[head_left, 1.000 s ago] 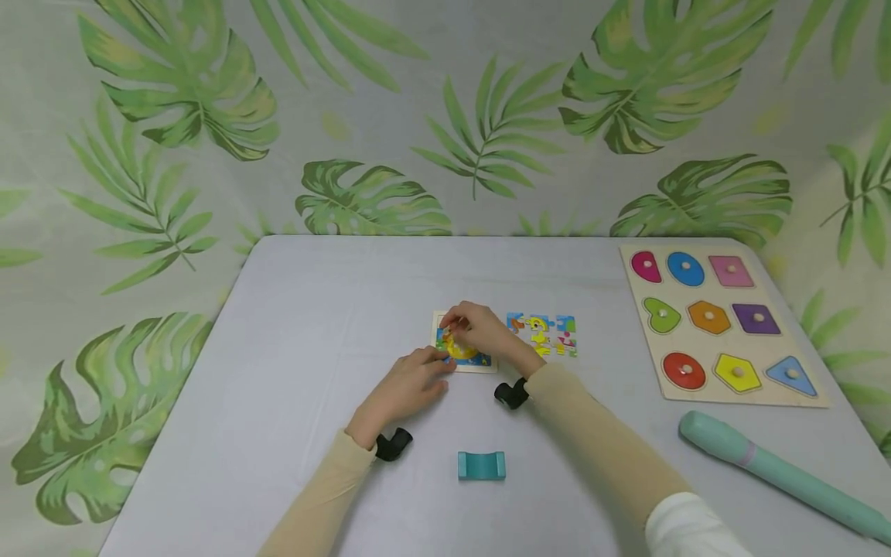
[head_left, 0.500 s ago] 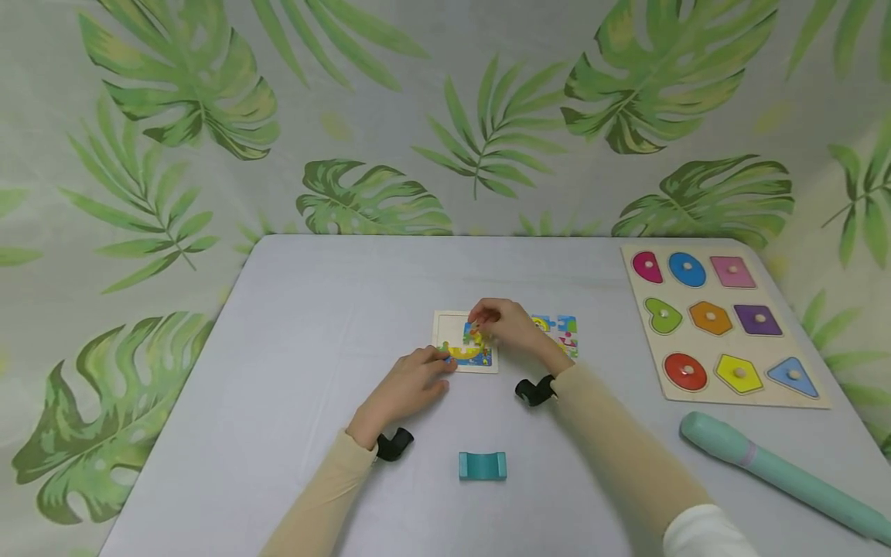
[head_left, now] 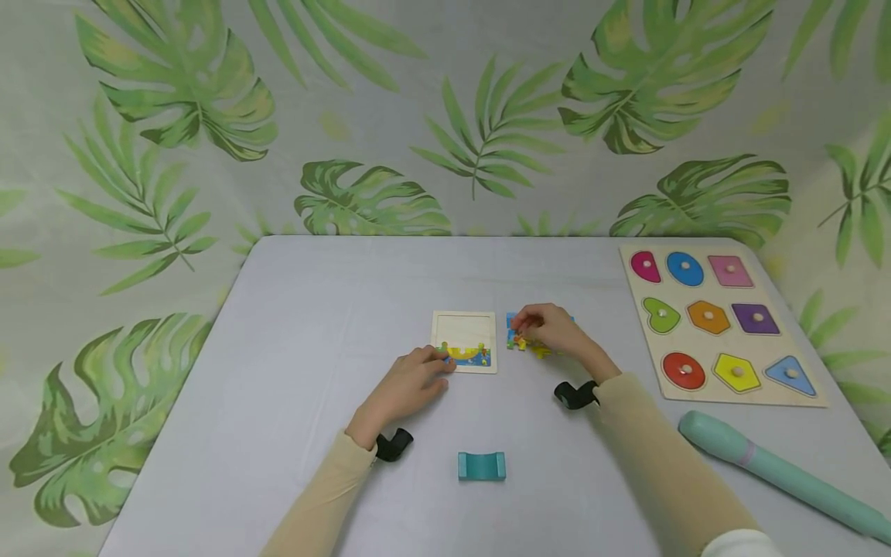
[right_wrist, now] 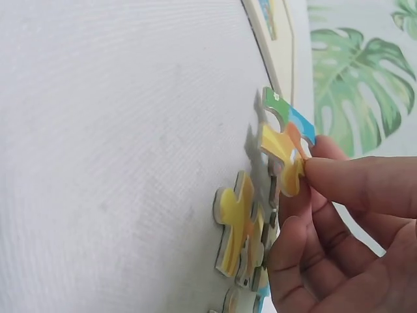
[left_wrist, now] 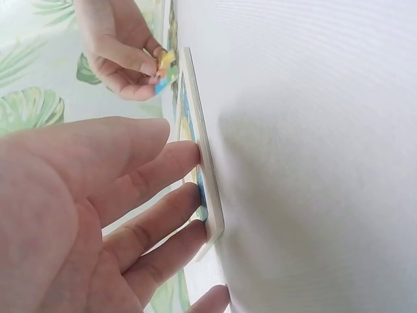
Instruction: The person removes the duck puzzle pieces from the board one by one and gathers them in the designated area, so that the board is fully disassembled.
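My left hand (head_left: 411, 383) rests its fingertips on the near left corner of a small square wooden puzzle board (head_left: 480, 328). In the left wrist view its fingers (left_wrist: 156, 218) lie extended against the board's edge. The board has pieces fitted along its near side, and its upper part is bare wood. To the right of it, my right hand (head_left: 557, 331) pinches a yellow, green and blue jigsaw piece (right_wrist: 280, 149) between thumb and fingers, held tilted. Loose jigsaw pieces (right_wrist: 236, 218) lie on the table under and beside that hand, partly hidden by it.
A teal block with a curved top (head_left: 482, 466) lies nearer the body. At the right stands a shape board (head_left: 654, 371) with several knobbed colored shapes. A long mint-green stick-like object (head_left: 786, 476) lies in front of it.
My right hand has moved right, off the puzzle board, taking the jigsaw piece over to the loose pieces. The board's upper part is now uncovered. My left hand has stayed in place.
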`<control>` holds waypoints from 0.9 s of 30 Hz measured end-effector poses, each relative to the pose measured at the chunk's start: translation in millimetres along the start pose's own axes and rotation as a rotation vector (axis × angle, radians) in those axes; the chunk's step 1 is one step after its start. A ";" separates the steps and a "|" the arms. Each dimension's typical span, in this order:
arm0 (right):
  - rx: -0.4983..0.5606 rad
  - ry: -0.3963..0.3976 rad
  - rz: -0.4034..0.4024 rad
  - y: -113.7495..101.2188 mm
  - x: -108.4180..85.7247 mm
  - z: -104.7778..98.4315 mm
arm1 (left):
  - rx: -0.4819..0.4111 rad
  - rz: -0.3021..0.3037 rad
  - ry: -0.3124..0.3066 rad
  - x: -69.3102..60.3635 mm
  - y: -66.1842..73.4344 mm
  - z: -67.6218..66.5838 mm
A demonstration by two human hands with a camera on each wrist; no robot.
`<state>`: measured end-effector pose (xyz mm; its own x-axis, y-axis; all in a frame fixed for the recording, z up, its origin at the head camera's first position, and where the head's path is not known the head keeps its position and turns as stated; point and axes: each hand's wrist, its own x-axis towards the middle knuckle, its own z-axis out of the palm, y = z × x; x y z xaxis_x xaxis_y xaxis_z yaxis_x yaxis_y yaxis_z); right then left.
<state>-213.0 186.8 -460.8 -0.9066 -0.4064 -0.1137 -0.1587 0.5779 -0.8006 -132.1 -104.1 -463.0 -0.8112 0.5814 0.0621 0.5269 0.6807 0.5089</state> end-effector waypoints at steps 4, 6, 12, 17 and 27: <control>-0.048 0.005 -0.006 0.6 -0.4 2.6 | -0.005 0.000 0.004 -0.1 0.0 0.0; -0.068 0.011 -0.012 0.2 -0.9 4.2 | -0.006 0.001 0.005 -0.1 -0.3 0.4; -0.114 0.029 -0.027 -2.7 -3.7 6.9 | -0.005 0.004 0.012 0.2 -1.4 1.7; -0.125 0.037 -0.020 -2.8 -6.2 6.4 | -0.007 0.008 0.017 0.6 -0.7 1.9; -0.059 0.048 -0.079 -15.2 -8.4 12.0 | 0.025 0.011 0.002 3.0 3.8 0.4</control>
<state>-198.2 173.0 -454.7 -0.9075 -0.4194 -0.0221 -0.2524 0.5867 -0.7695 -132.4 -99.6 -461.3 -0.8059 0.5880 0.0693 0.5419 0.6854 0.4864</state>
